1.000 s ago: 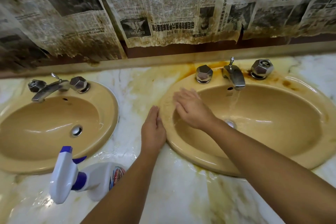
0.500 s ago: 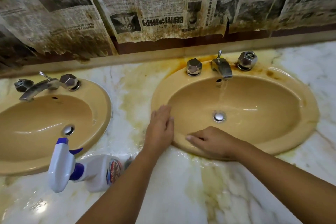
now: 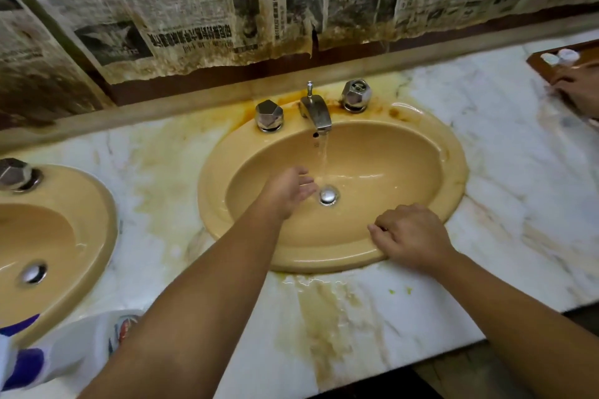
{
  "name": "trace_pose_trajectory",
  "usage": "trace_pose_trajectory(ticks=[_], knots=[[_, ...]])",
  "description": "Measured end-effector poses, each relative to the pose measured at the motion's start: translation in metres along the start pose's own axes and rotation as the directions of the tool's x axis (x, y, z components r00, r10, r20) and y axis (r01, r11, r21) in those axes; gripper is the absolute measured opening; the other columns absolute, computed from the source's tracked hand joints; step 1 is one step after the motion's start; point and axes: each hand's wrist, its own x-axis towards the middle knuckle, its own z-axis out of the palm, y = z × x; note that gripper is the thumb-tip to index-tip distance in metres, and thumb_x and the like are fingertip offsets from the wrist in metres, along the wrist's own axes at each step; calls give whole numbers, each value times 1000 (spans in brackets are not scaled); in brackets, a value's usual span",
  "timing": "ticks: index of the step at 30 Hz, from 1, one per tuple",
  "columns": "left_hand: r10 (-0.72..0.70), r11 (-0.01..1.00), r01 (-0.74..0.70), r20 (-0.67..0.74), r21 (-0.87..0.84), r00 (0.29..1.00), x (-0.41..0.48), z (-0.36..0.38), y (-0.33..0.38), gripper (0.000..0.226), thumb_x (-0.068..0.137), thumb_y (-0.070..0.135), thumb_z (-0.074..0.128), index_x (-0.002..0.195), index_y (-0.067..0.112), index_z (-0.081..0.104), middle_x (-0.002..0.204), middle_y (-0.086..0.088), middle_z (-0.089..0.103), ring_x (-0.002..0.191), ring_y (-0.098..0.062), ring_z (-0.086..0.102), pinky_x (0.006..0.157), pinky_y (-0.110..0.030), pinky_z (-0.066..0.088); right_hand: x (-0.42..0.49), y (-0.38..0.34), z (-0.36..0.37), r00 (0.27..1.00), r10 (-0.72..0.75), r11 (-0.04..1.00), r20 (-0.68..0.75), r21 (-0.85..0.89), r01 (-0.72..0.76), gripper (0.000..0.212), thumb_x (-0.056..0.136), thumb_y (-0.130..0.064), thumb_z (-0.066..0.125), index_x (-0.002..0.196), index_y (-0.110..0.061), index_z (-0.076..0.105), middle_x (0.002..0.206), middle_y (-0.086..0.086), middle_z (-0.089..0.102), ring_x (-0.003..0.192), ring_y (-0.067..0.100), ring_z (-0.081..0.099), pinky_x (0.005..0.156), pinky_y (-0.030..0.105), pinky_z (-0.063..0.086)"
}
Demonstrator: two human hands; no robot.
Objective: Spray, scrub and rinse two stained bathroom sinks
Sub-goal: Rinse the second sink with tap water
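Left hand (image 3: 287, 193) moved from rim into sink (image 3: 382, 172), cupped empty near stream at 12; right hand (image 3: 410, 238), loosely curled, rubs 5 o'clock rim—scoop water onto it.

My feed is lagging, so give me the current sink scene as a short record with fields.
tap: faucet running into right sink
left hand: left hand in the basin, open, beside the drain
right hand: right hand on the sink's front rim, holding nothing visible
stains: orange-brown marks on the counter around the rim
spray bottle: spray bottle lying at lower left, untouched
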Motion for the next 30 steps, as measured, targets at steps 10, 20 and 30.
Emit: trace_pose_trajectory(ticks=[10, 20, 30], knots=[[-223, 954, 256, 206, -153, 953, 45, 53, 18, 42, 110, 20, 41, 129, -13, 58, 136, -32, 60, 122, -44, 62, 95, -44, 57, 15, 51, -3, 983, -148, 988, 104, -29, 152, 47, 91, -62, 41, 77, -25, 68, 73, -8, 66, 73, 18, 63, 66, 33, 48], [-103, 800, 97, 24, -592, 994, 55, 66, 4, 43, 109, 19, 40, 136, -12, 53, 129, -32, 64, 118, -45, 64, 103, -50, 53, 40, 140, -13, 929, -371, 929, 6, -4, 371, 30, 85, -46, 54, 77, -22, 70, 82, -5, 66, 83, 24, 62, 86, 39, 45], [-28, 725, -16, -54, -688, 998, 47, 104, 4, 40, 109, 20, 40, 126, -12, 57, 137, -30, 59, 119, -44, 62, 107, -45, 50, 113, 210, -22, 972, -96, 995, 213, -5, 100, 75, 102, -51, 19, 165, -17, -2, 171, -2, -13, 158, 25, -15, 129, 43, 0]])
